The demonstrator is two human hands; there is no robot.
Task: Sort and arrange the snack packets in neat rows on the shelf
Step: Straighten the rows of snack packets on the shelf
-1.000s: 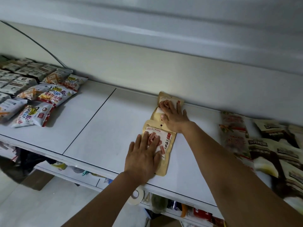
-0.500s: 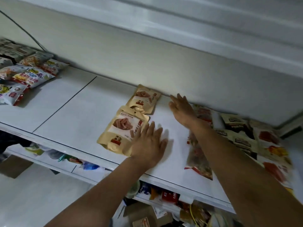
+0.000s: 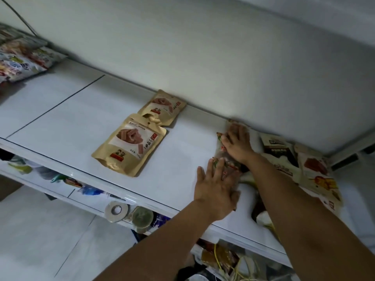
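The white shelf (image 3: 81, 110) fills the frame, bare through the middle. At right a loose heap of packets (image 3: 316, 169) lies overlapped and unsorted, likely the stock yet to be lined up. Another group (image 3: 22, 59) sits blurred in the upper left.

Near centre, two brown pouches make one column. The front pouch (image 3: 129, 145) lies face up near the shelf edge. The back pouch (image 3: 162, 107) is tucked against the rear wall, its lower edge just under the front one's top, probably the start of a row.

At the heap's left edge lie two clear packets (image 3: 231, 165), end to end. The left hand (image 3: 215, 189) presses flat on the nearer one, fingers straight. The right hand (image 3: 237, 142) lies on the farther one by the wall, seemingly flat too, though blurred. The hands are apart, one per packet, apparently to slide both leftward as a second column.
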